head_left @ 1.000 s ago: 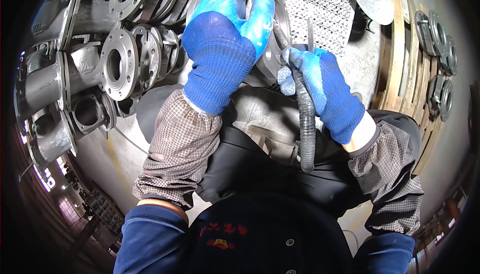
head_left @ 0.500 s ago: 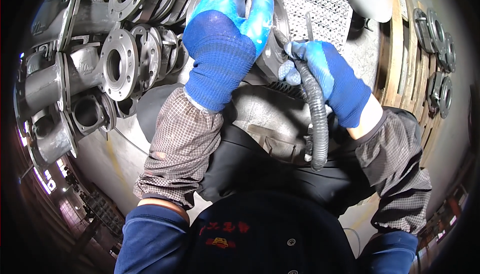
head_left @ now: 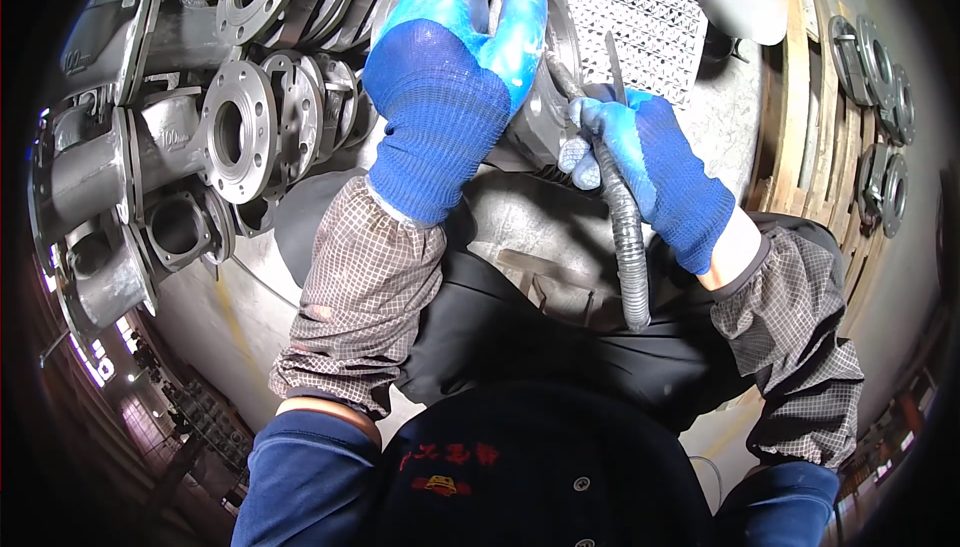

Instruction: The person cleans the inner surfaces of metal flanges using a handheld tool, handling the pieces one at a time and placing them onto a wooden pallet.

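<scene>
My left hand (head_left: 445,72), in a blue coated glove, grips a grey flanged metal casting (head_left: 560,32) at the top centre, thumb apart from the fingers. Its fingertips are partly cut off by the picture's upper edge. Just right of the flange, my right hand (head_left: 650,152) wears a similar glove and is closed around a metal tool with a ribbed, coil-like handle (head_left: 628,247). That handle hangs down toward my lap. A thin pointed piece rises above the fist, and another bar reaches to the flange's rim; whether it touches cannot be told.
Several grey flanged pipe castings (head_left: 235,132) are stacked on the left. A wooden pallet (head_left: 790,97) at the right has round flanged parts (head_left: 880,67) beside it. A patterned perforated sheet (head_left: 640,7) lies beyond my hands. A metal block (head_left: 550,282) sits between my legs.
My right hand has tilted and shifted slightly down and left with the tool; its pointed piece stands more upright and its handle end has swung a little. The left hand has barely moved.
</scene>
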Demonstrator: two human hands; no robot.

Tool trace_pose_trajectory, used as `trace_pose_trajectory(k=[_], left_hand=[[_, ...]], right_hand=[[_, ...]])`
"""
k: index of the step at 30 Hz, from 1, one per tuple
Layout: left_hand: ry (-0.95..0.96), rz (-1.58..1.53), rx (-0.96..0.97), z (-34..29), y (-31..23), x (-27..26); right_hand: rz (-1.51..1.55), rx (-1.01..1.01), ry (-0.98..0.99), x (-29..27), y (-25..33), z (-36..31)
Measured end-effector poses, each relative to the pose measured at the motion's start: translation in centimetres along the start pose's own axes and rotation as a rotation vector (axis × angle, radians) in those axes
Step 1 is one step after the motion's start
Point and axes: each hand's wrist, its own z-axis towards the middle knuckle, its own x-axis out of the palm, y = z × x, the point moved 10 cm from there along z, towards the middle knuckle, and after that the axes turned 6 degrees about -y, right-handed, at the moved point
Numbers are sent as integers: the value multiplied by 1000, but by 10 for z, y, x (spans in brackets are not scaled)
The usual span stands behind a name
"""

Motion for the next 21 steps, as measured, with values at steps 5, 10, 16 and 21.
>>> trace_pose_trajectory(k=[5,10,16,21], left_hand=[[-5,-30,17,3,6,-3],[18,-39,-16,2,11,1],[-5,-68,47,4,6,-2],[4,81,12,5,10,-1]], right_hand=[[-124,-239,-6,5,18,0],[283,243,-76,1,-7,-13],[-349,-383,23,0,27,-4],[-501,-609,64,5,43,-14]])
